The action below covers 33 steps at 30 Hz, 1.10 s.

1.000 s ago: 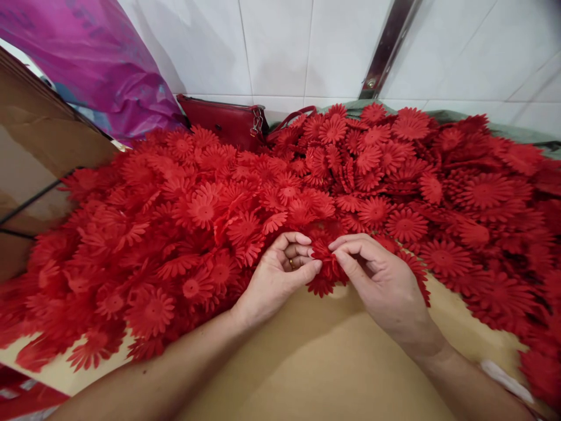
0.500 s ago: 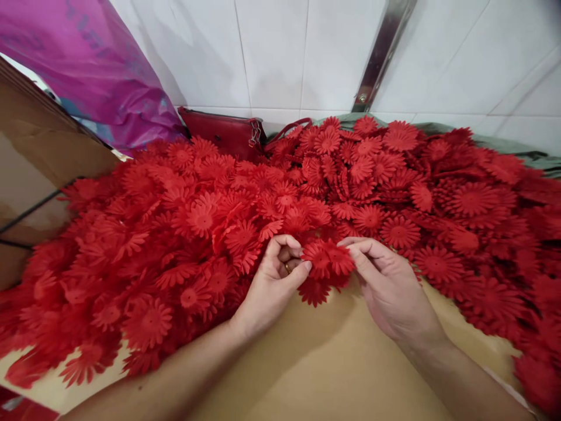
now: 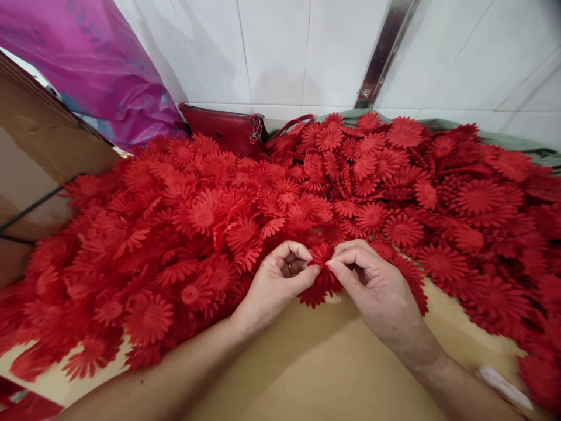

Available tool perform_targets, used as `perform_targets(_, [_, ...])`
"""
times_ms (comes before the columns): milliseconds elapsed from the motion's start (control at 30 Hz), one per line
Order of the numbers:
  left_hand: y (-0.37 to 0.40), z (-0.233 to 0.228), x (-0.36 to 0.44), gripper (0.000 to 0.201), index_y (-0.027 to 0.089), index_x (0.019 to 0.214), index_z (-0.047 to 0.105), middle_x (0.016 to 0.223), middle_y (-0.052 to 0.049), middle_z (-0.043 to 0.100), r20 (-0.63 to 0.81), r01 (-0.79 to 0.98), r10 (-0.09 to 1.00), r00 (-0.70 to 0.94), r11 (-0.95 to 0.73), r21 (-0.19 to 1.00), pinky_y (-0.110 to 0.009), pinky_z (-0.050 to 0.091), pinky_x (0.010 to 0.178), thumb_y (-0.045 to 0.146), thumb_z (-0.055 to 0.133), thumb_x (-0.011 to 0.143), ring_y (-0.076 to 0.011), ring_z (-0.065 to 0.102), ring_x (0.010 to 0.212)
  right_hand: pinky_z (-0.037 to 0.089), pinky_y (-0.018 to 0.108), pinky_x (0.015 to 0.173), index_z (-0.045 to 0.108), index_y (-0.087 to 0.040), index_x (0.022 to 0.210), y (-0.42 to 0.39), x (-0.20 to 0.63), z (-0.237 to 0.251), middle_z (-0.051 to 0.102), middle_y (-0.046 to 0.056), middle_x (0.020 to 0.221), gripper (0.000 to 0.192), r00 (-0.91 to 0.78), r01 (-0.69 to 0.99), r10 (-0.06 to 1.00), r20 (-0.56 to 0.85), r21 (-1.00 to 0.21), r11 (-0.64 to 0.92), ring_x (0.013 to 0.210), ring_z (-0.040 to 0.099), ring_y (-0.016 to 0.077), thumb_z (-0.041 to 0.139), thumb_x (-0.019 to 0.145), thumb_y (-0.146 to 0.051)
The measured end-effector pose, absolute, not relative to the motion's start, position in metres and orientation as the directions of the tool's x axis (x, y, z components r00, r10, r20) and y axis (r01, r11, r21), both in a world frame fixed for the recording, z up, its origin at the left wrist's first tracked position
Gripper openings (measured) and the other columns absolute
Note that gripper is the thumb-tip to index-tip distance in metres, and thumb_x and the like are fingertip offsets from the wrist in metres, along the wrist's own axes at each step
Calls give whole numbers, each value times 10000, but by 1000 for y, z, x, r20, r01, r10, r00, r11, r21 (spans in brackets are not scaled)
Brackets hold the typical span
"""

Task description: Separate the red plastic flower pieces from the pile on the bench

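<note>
Between your fingers (image 3: 312, 275), both hands pinch one red flower (image 3: 322, 275) at the heap's (image 3: 210, 228) edge; you seem mid-separation, so peel gently.

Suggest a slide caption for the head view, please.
Both hands, left hand and right hand, pinch red fabric flowers beside a large heap.

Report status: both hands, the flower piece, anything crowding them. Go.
Left hand and right hand both pinching one red flower piece. Held at the edge of the red flower heap, above bare cardboard. Nothing blocking.
</note>
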<state>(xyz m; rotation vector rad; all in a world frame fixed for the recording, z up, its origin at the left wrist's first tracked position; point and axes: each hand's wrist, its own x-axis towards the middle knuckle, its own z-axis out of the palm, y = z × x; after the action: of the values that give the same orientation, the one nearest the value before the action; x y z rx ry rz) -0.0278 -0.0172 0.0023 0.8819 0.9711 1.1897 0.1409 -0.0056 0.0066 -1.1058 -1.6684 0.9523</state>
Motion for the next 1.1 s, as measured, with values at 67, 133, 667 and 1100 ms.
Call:
perform_targets(67, [-17,3,-27,334,183,817,547,714,63,536,-137,-340,987,87,158,927,-195,393,652,297,851,735,-67,471,646,437,293,871,634,-220,793,-5,142,5,601,26,936,190,-208,227,951,231,-934,276,935,575,164,603,968,-287])
perform_targets(133, [-16,2,-27,346,186,813,539,711,67,522,-142,-348,987,71,158,924,-191,385,642,291,857,722,-63,459,635,435,296,870,625,-222,803,-3,145,3,593,24,942,201,-207,175,959,193,-957,230,929,562,165,589,980,-310])
perform_targets(667, [-17,-4,-31,142,214,855,575,799,38,542,-28,-293,999,-28,18,956,-218,397,727,255,710,871,-109,482,724,500,294,721,624,-233,820,16,157,0,620,-19,775,221,22,-202,1000,6,-979,10,731,568,147,721,863,-427])
perform_targets(1100, [-19,-9,-34,162,241,1021,767,991,-23,703,-60,-299,998,-13,53,953,-267,430,902,332,715,898,-159,593,921,561,316,765,634,-257,912,21,155,4,699,3,886,212,65,-454,988,-141,-885,-97,818,687,162,660,902,-468])
